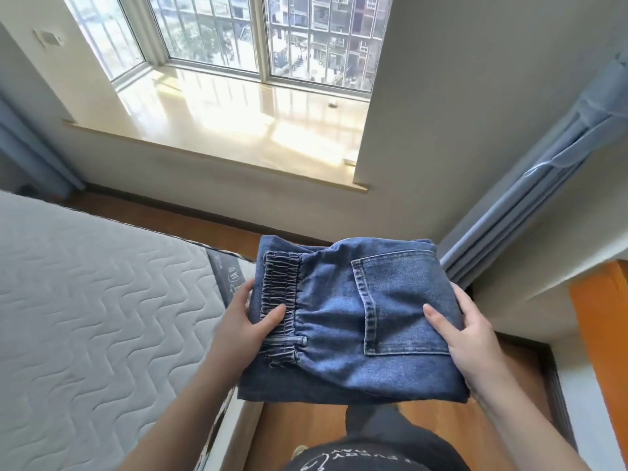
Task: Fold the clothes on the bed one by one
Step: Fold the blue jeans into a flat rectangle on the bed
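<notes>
The folded jeans (pixel 353 317) are being held in the air beside the bed (pixel 85 300), pinched at opposite edges by the left hand (pixel 244 321) and right hand (pixel 472 334). Heavy, limp denim is probably best supported from underneath.

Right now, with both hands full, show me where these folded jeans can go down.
The mattress shows bare quilted top from its near edge back toward the curtain on the left. The window ledge is bare except for one small dark thing near its right end. The left hand and right hand hold the jeans over the narrow floor strip.
</notes>
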Demonstrator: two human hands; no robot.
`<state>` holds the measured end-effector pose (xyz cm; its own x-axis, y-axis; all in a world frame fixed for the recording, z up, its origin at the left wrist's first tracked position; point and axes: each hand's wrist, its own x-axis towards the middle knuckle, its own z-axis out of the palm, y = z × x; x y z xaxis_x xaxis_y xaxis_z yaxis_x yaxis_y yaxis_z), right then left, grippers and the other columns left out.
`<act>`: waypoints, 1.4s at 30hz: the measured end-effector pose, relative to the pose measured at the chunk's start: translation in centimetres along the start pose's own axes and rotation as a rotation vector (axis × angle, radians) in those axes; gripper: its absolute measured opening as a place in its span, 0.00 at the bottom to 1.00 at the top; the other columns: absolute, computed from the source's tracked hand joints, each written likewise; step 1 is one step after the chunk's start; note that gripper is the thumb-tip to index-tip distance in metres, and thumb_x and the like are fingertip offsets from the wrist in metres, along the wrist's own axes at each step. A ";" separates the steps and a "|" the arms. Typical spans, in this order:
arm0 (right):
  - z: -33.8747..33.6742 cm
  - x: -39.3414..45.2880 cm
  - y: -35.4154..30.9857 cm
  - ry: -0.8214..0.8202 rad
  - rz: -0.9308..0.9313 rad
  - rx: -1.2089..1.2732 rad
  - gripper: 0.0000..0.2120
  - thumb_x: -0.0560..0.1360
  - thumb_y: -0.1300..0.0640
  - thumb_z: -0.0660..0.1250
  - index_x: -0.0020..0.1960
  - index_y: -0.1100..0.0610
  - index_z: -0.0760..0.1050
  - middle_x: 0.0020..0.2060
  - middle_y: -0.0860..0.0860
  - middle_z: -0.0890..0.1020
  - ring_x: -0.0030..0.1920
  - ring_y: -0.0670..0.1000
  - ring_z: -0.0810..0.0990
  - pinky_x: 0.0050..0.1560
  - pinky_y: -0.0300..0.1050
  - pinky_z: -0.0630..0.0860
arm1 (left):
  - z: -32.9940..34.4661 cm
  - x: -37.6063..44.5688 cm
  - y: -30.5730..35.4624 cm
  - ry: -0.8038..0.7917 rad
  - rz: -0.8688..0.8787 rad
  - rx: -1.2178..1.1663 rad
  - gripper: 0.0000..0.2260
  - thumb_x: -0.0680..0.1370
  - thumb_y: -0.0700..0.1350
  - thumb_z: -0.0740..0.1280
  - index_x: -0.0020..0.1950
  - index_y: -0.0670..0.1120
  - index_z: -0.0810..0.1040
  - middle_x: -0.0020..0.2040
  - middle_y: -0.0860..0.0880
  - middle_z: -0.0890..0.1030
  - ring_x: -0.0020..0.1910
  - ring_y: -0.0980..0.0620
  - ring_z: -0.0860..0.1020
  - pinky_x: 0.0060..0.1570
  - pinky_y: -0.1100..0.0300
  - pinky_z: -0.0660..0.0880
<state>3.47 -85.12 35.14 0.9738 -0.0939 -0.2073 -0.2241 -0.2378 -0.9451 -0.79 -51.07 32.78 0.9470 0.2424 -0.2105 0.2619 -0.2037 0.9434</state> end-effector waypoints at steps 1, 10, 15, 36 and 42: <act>0.5 1.5 0.0 -0.014 -0.003 0.002 0.27 0.70 0.44 0.75 0.67 0.36 0.71 0.57 0.40 0.82 0.57 0.45 0.81 0.60 0.53 0.77 | 0.0 1.0 0.2 0.011 0.000 -0.003 0.25 0.67 0.61 0.74 0.62 0.66 0.71 0.54 0.58 0.84 0.52 0.56 0.83 0.58 0.46 0.78; 2.4 17.3 -1.0 -0.134 -0.031 -0.038 0.29 0.69 0.41 0.73 0.68 0.37 0.70 0.56 0.36 0.81 0.56 0.37 0.79 0.61 0.46 0.75 | 2.9 12.0 2.7 0.162 -0.080 0.013 0.26 0.68 0.59 0.75 0.64 0.65 0.71 0.55 0.60 0.83 0.53 0.58 0.82 0.59 0.47 0.77; 2.0 26.4 -3.4 -0.204 -0.126 -0.159 0.30 0.72 0.43 0.71 0.71 0.39 0.66 0.59 0.33 0.78 0.57 0.30 0.74 0.59 0.40 0.71 | 6.1 17.8 5.6 0.238 -0.131 -0.028 0.28 0.69 0.56 0.75 0.66 0.62 0.70 0.56 0.59 0.83 0.54 0.56 0.82 0.61 0.47 0.76; 22.9 44.4 -11.3 -0.672 -0.270 -0.335 0.29 0.72 0.45 0.74 0.70 0.38 0.67 0.51 0.25 0.77 0.53 0.28 0.75 0.53 0.33 0.69 | -2.0 27.1 2.9 0.659 -0.255 0.042 0.26 0.73 0.54 0.74 0.65 0.69 0.67 0.55 0.67 0.80 0.53 0.67 0.79 0.53 0.70 0.71; 29.3 46.0 -14.1 -0.758 -0.346 -0.350 0.26 0.72 0.45 0.73 0.67 0.37 0.67 0.49 0.25 0.78 0.50 0.28 0.77 0.49 0.32 0.70 | -6.1 28.6 2.4 0.778 -0.273 0.007 0.26 0.72 0.55 0.74 0.64 0.71 0.67 0.54 0.68 0.80 0.53 0.67 0.79 0.53 0.69 0.71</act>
<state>52.55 -57.73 31.54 0.7257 0.6707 -0.1534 0.2079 -0.4264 -0.8803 25.79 -38.81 30.63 0.4510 0.8717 -0.1918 0.4679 -0.0479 0.8825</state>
